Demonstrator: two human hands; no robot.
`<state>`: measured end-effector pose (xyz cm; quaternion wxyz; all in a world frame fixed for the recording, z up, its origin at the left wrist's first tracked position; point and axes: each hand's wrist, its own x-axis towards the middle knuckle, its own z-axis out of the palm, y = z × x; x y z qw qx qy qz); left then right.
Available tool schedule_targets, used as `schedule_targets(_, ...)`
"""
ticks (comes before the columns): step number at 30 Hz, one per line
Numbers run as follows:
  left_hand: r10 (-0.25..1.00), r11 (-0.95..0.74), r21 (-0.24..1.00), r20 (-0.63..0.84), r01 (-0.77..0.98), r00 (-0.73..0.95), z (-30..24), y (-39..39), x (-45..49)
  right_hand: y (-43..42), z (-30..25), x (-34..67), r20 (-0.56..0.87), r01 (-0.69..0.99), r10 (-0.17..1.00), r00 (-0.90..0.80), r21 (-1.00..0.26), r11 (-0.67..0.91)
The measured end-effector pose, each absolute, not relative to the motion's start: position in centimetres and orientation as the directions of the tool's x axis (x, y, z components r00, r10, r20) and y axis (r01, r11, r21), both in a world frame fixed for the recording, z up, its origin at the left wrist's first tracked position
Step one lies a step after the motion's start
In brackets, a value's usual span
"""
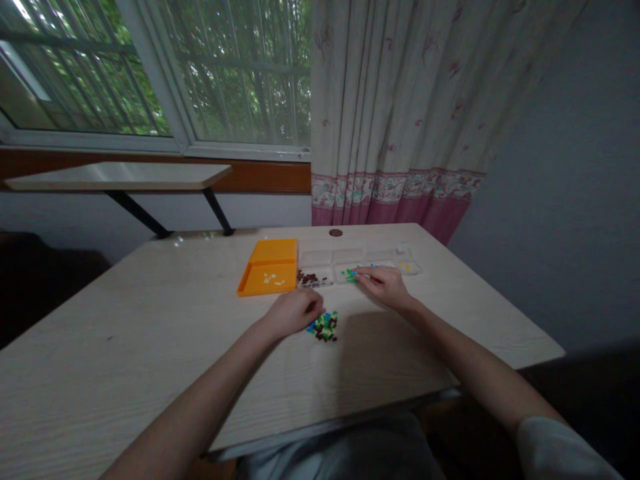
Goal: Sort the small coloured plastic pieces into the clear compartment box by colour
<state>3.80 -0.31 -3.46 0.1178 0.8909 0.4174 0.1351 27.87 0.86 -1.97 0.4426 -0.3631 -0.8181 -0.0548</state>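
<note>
Presumably light and stiff, the small pieces [327,326] suit an edge pinch; right hand [383,284] pinched, left hand [294,311] curled, grasp unclear.

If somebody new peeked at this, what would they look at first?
Probably the bright orange plastic tray, beyond the left hand on the pale wood-grained table. Next, the small heap of green, blue and brown pieces beside that hand, and the right hand at the clear plastic divided tray.
</note>
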Motion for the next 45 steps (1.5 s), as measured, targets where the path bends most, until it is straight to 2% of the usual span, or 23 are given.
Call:
schedule_targets(4,0.762,-0.635,0.344,0.135,0.691,0.633,-3.5,-0.3,3.8,1.9,-1.5,29.8,0.683,0.697,0.619,-0.388,-0.222,0.681)
schedule_targets(10,0.766,-0.626,0.366,0.127,0.688,0.630,-3.3,-0.5,3.9,4.3,-1.2,33.5,0.348,0.854,0.845,-0.406,-0.184,0.486)
schedule_targets(17,0.800,-0.589,0.329,0.103,0.738,0.592,-3.3,-0.4,3.9,5.4,-2.0,35.1,0.261,0.920,0.913,-0.315,-0.154,0.361)
schedule_targets(24,0.825,-0.562,0.262,0.112,0.785,0.553,-2.9,-0.3,3.1,5.3,-1.7,35.3,0.232,0.920,0.919,-0.318,-0.161,0.358)
schedule_targets(28,0.790,-0.607,0.308,0.138,0.732,0.597,-2.4,-0.1,2.3,5.0,-1.6,34.7,0.262,0.918,0.916,-0.304,-0.175,0.355)
schedule_targets(34,0.690,-0.704,0.366,0.150,0.609,0.708,-2.0,-0.3,2.1,3.6,-1.8,32.2,0.348,0.838,0.830,-0.437,-0.179,0.516)
schedule_targets(40,0.692,-0.700,0.370,0.141,0.611,0.708,-2.5,-0.1,2.1,1.8,-1.9,29.6,0.321,0.743,0.736,-0.597,-0.125,0.657)
schedule_targets(43,0.737,-0.652,0.452,0.187,0.609,0.650,-2.8,0.2,2.3,1.1,-2.2,28.5,0.339,0.698,0.690,-0.639,-0.120,0.706)
schedule_targets(45,0.786,-0.586,0.577,0.235,0.569,0.571,-3.0,0.2,2.7,0.7,-2.6,27.6,0.381,0.682,0.676,-0.631,-0.143,0.717)
